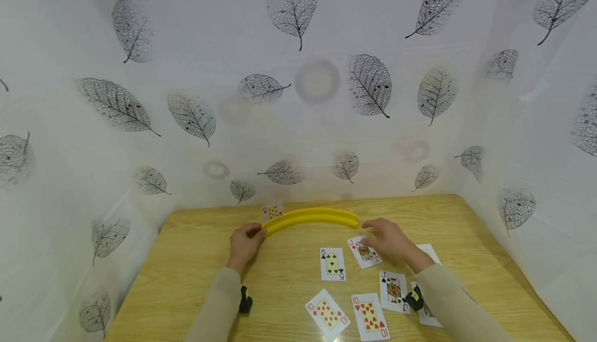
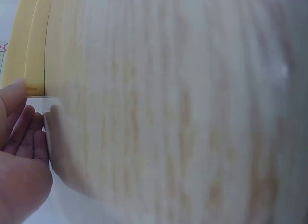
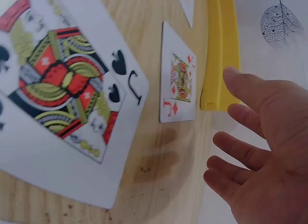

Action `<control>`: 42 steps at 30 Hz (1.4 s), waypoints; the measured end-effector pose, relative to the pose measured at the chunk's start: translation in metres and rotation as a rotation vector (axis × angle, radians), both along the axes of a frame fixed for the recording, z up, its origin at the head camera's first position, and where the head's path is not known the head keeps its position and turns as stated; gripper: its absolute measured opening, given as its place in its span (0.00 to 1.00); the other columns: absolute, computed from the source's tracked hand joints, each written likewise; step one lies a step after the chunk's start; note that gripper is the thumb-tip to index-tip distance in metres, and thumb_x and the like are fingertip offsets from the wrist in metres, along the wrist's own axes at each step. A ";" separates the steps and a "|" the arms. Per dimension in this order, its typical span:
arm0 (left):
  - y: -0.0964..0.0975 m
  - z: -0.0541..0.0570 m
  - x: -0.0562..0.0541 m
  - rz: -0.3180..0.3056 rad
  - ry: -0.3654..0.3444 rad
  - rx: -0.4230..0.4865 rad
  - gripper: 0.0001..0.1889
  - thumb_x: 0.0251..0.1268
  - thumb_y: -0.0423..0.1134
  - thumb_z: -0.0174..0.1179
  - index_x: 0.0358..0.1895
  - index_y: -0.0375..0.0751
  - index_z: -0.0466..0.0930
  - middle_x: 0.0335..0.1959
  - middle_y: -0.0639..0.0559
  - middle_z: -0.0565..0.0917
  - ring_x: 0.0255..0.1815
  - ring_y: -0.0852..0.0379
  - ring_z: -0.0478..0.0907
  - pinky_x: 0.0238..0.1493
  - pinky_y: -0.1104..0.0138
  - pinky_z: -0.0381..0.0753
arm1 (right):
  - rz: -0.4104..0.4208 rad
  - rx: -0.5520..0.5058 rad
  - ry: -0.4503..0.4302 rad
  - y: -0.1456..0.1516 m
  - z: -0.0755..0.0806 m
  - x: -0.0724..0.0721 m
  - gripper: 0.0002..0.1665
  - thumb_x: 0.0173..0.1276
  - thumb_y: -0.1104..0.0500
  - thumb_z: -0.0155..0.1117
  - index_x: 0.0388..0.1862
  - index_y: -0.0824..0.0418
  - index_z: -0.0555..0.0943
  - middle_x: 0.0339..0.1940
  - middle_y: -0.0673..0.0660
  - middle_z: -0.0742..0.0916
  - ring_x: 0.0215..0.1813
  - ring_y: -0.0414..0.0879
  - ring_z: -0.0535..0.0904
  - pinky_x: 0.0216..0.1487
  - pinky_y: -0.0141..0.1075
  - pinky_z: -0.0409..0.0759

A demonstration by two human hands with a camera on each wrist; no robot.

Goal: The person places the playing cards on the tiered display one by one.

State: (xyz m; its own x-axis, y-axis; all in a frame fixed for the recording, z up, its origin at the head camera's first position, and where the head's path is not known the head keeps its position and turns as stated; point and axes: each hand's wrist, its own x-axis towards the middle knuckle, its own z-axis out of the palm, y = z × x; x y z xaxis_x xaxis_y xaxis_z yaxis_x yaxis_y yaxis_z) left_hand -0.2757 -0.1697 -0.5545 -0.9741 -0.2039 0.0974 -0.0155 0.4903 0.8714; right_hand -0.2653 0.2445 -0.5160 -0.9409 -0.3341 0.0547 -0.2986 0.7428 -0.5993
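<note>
A curved yellow playing card holder (image 1: 310,215) lies near the back of the table. My left hand (image 1: 244,244) pinches its left end; in the left wrist view the thumb (image 2: 13,96) lies on that end, with the other fingers beyond it. One playing card (image 1: 272,211) stands upright at the holder's left part. At the holder's right end, my right hand (image 1: 391,238) hovers with spread fingers and nothing in them. Below that hand, the jack of diamonds (image 1: 361,251) lies face up, partly covered by the fingers in the head view. The jack of spades (image 3: 67,82) is nearer the right wrist.
The five of clubs (image 1: 332,265), ten of diamonds (image 1: 327,315) and ten of hearts (image 1: 370,318) lie face up on the wooden table (image 1: 186,264). More cards are partly hidden under the right forearm. Leaf-patterned white curtain (image 1: 317,140) surrounds the table's back and sides.
</note>
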 end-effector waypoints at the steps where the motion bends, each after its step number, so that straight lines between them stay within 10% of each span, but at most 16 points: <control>1: 0.000 0.000 0.000 0.001 -0.003 -0.001 0.13 0.70 0.35 0.70 0.51 0.30 0.88 0.57 0.34 0.88 0.61 0.35 0.83 0.69 0.44 0.80 | 0.011 0.014 0.000 0.001 -0.001 0.001 0.28 0.74 0.53 0.71 0.65 0.67 0.81 0.66 0.70 0.84 0.68 0.70 0.78 0.70 0.67 0.76; 23: -0.002 -0.004 0.000 -0.005 0.021 0.008 0.13 0.69 0.35 0.70 0.51 0.30 0.88 0.56 0.33 0.88 0.59 0.35 0.84 0.66 0.44 0.82 | 0.006 0.164 -0.071 0.009 -0.014 0.006 0.50 0.62 0.37 0.79 0.73 0.67 0.76 0.75 0.76 0.73 0.75 0.74 0.69 0.75 0.69 0.69; 42: -0.003 -0.006 -0.002 -0.009 0.021 -0.005 0.12 0.70 0.35 0.70 0.51 0.30 0.88 0.56 0.34 0.88 0.59 0.36 0.84 0.66 0.44 0.82 | -0.001 0.192 -0.107 0.008 -0.019 0.003 0.50 0.60 0.38 0.80 0.74 0.63 0.75 0.77 0.76 0.69 0.75 0.75 0.69 0.73 0.69 0.71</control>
